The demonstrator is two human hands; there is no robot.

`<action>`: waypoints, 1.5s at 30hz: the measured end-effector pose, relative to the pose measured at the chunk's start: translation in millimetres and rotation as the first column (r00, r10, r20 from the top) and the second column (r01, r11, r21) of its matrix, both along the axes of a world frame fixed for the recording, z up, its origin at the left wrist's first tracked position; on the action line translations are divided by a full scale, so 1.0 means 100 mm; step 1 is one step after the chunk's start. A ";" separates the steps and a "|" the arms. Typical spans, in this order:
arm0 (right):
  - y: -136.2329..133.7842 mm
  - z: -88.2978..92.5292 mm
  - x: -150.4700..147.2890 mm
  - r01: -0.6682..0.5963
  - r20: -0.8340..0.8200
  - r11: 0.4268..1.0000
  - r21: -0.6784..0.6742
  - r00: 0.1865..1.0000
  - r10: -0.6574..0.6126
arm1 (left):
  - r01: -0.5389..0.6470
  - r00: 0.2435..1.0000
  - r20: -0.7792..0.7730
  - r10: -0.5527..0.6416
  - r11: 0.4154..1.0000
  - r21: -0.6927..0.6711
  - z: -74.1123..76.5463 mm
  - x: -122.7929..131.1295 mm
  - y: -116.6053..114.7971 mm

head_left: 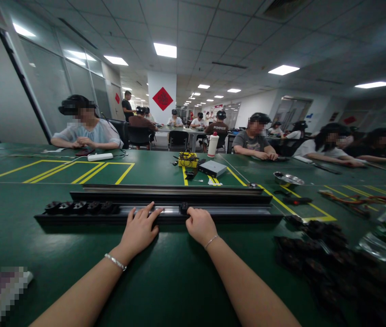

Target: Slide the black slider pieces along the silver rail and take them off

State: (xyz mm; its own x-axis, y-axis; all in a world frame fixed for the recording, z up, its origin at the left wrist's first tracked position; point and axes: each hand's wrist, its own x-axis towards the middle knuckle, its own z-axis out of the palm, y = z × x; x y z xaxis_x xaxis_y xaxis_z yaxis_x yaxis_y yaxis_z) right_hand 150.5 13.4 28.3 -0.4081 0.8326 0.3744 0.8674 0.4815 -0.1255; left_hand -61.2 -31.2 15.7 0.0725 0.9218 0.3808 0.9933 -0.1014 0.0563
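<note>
- In the head view, the long black rail lies on the green table; the task's small black block sits inside the rail, a little right of its middle.
- The left hand is spread, fingers reaching over the rail's near edge onto the pale strip inside, left of the block.
- The right hand is curled, its fingertips at the block's right side; whether they pinch or only push it cannot be told.
- A row of similar blocks stands in the rail's left end; a heap of dark parts lies right of the rail, nearer the person.
- The block looks light and stiff, probably hard plastic, best taken by its sides between thumb and forefinger.
- The rail seems rigid, its shiny strip perhaps slippery; a flat palm on the near wall should steady it.
</note>
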 end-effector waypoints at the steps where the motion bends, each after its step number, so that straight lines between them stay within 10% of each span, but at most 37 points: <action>1: 0.00 0.00 0.00 -0.005 -0.006 1.000 0.003 1.000 0.005 | 0.000 1.000 -0.003 0.000 1.000 0.001 0.00 0.00 0.00; 45: 0.07 -0.07 0.15 0.071 -0.120 0.988 0.135 0.991 -0.055 | -0.004 0.999 -0.044 0.005 1.000 0.010 0.00 0.00 -0.01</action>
